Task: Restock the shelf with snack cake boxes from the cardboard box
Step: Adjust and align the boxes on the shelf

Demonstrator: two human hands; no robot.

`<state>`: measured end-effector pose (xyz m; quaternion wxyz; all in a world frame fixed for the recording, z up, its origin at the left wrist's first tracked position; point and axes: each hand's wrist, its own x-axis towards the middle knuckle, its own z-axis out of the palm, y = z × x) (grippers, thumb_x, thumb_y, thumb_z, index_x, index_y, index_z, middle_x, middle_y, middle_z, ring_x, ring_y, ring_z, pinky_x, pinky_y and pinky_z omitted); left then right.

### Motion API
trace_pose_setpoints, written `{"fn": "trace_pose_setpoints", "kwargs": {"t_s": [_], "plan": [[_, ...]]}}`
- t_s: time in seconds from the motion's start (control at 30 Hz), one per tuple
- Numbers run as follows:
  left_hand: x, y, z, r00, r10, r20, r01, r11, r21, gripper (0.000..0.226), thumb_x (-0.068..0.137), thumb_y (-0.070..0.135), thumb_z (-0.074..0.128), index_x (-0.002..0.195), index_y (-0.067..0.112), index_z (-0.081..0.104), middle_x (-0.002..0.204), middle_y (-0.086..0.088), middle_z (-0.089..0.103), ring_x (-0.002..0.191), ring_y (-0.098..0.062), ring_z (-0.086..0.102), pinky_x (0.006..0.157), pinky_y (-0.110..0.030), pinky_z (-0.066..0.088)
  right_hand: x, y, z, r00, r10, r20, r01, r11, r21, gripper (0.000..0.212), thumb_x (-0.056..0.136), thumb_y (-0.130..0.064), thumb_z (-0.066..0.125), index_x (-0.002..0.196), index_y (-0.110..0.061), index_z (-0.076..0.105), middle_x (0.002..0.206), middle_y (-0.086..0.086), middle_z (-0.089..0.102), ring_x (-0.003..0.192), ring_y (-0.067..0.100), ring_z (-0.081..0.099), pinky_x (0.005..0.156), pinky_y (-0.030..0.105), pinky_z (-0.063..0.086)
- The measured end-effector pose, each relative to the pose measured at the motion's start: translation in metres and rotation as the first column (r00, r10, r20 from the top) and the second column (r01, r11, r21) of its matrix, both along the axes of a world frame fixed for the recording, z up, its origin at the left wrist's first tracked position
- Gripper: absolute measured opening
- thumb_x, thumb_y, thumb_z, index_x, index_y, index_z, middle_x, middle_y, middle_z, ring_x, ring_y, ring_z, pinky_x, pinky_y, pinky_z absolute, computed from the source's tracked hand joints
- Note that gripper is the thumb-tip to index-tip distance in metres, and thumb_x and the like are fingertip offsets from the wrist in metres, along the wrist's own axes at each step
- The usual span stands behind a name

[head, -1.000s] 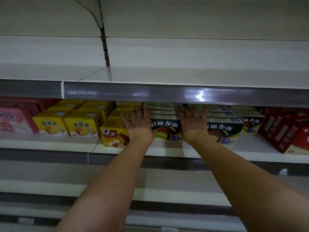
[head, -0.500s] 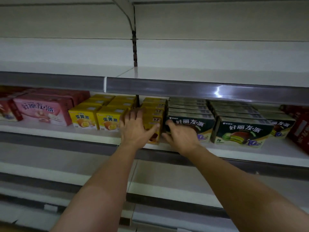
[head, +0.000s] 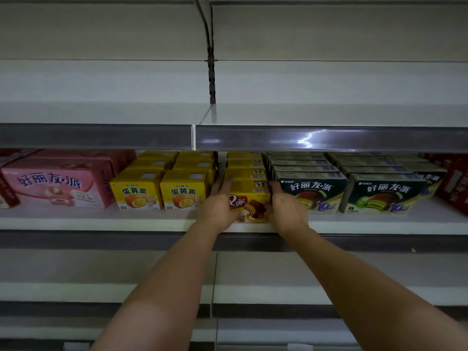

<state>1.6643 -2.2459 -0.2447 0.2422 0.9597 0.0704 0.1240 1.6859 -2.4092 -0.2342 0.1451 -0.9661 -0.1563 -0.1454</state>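
Note:
The front yellow Q-brand snack cake box point(head: 249, 198) stands at the shelf's point(head: 152, 220) front edge, heading a row of like boxes. My left hand point(head: 217, 206) lies flat against its left side with the fingers straight and pointing back into the shelf. On the other side, my right hand point(head: 286, 209) presses the box's right face, its fingers slid into the gap beside the green boxes point(head: 311, 192). The cardboard box is out of view.
Yellow egg-yolk pie boxes point(head: 162, 191) sit left of the Q row, and a pink box point(head: 53, 183) lies further left. More green boxes point(head: 385, 193) and red boxes point(head: 453, 181) fill the right. The upper shelf point(head: 304, 115) overhangs the row, and lower shelves point(head: 253, 290) run below.
My hands left the fronts of the green boxes, shifted left and now flank the front Q box. The view has swung left.

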Motion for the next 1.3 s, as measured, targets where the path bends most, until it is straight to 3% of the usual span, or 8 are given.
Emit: {"fn": "trace_pose_setpoints", "kwargs": {"t_s": [0.17, 0.37, 0.5, 0.63, 0.83, 0.97, 1.1, 1.3], "plan": [[0.009, 0.003, 0.001, 0.999, -0.028, -0.017, 0.027, 1.0, -0.012, 0.081, 0.086, 0.027, 0.069, 0.151, 0.024, 0.019, 0.157, -0.004, 0.021, 0.136, -0.029, 0.038, 0.105, -0.044, 0.042, -0.003, 0.012, 0.01, 0.991, -0.111, 0.08, 0.119, 0.988, -0.101, 0.061, 0.087, -0.01, 0.06, 0.139, -0.014, 0.028, 0.118, 0.007, 0.058, 0.086, 0.022, 0.063, 0.057, 0.029, 0.037], [0.009, -0.005, -0.003, 1.0, 0.01, 0.029, -0.01, 1.0, 0.004, 0.077, 0.087, 0.025, 0.068, 0.149, 0.021, 0.023, 0.154, -0.006, 0.023, 0.129, -0.032, 0.044, 0.096, -0.045, 0.046, -0.009, 0.018, 0.008, 0.987, -0.145, 0.063, 0.149, 0.986, -0.073, 0.051, 0.094, -0.012, 0.05, 0.14, -0.009, 0.028, 0.095, 0.006, 0.062, 0.081, 0.025, 0.062, 0.057, 0.03, 0.038], [0.002, -0.007, 0.003, 0.999, 0.038, 0.027, -0.038, 0.999, 0.015, 0.082, 0.084, 0.032, 0.071, 0.148, 0.02, 0.021, 0.151, -0.007, 0.025, 0.127, -0.031, 0.047, 0.093, -0.044, 0.048, -0.009, 0.014, 0.018, 0.99, -0.136, 0.049, 0.14, 0.985, -0.097, 0.023, 0.094, -0.019, 0.05, 0.116, -0.012, 0.049, 0.08, 0.001, 0.049, 0.068, 0.02, 0.049, 0.057, 0.028, 0.037], [-0.013, 0.003, 0.01, 0.99, 0.099, 0.096, -0.103, 0.994, 0.036, 0.074, 0.086, 0.055, 0.058, 0.145, 0.024, 0.027, 0.146, -0.005, 0.033, 0.12, -0.03, 0.051, 0.089, -0.043, 0.049, -0.011, 0.018, 0.027, 0.99, -0.1, 0.102, 0.117, 0.977, -0.179, 0.014, 0.093, -0.021, 0.048, 0.103, -0.013, 0.054, 0.074, 0.001, 0.051, 0.063, 0.021, 0.048, 0.058, 0.026, 0.036], [-0.04, 0.037, 0.015, 0.914, 0.291, 0.283, -0.305, 0.952, 0.007, 0.04, 0.095, 0.031, 0.051, 0.133, 0.017, 0.048, 0.13, -0.008, 0.05, 0.117, -0.025, 0.049, 0.085, -0.039, 0.047, -0.023, 0.044, 0.034, 0.964, 0.086, 0.251, -0.067, 0.994, -0.085, 0.013, 0.092, -0.026, 0.05, 0.082, -0.018, 0.049, 0.068, 0.001, 0.051, 0.061, 0.023, 0.048, 0.06, 0.027, 0.032], [-0.047, 0.074, 0.014, 0.874, 0.407, 0.266, -0.452, 0.881, 0.136, 0.046, 0.091, 0.023, 0.056, 0.135, 0.016, 0.047, 0.136, -0.01, 0.046, 0.125, -0.029, 0.04, 0.1, -0.041, 0.035, -0.021, 0.073, 0.038, 0.926, 0.191, 0.327, -0.168, 0.981, -0.097, 0.02, 0.086, -0.018, 0.058, 0.104, -0.01, 0.065, 0.097, 0.011, 0.067, 0.095, 0.032, 0.062, 0.085, 0.038, 0.043], [-0.039, 0.112, 0.015, 0.91, 0.386, 0.153, -0.415, 0.851, 0.322, 0.059, 0.093, 0.034, 0.055, 0.146, 0.024, 0.033, 0.152, -0.006, 0.029, 0.142, -0.028, 0.021, 0.116, -0.048, 0.014, -0.015, 0.104, 0.04, 0.952, 0.216, 0.215, -0.145, 0.942, -0.302, 0.035, 0.095, -0.024, 0.047, 0.13, -0.023, 0.052, 0.128, 0.001, 0.057, 0.121, 0.023, 0.048, 0.098, 0.033, 0.031], [-0.028, 0.135, 0.011, 0.97, 0.238, 0.051, -0.234, 0.852, 0.468, 0.064, 0.094, 0.042, 0.052, 0.149, 0.03, 0.022, 0.159, 0.0, 0.019, 0.148, -0.029, 0.005, 0.113, -0.061, -0.003, -0.004, 0.154, 0.027, 0.979, 0.204, 0.019, -0.176, 0.885, -0.432, 0.056, 0.097, -0.028, 0.048, 0.149, -0.025, 0.026, 0.153, 0.0, 0.031, 0.14, 0.022, 0.031, 0.117, 0.043, 0.009]]}}
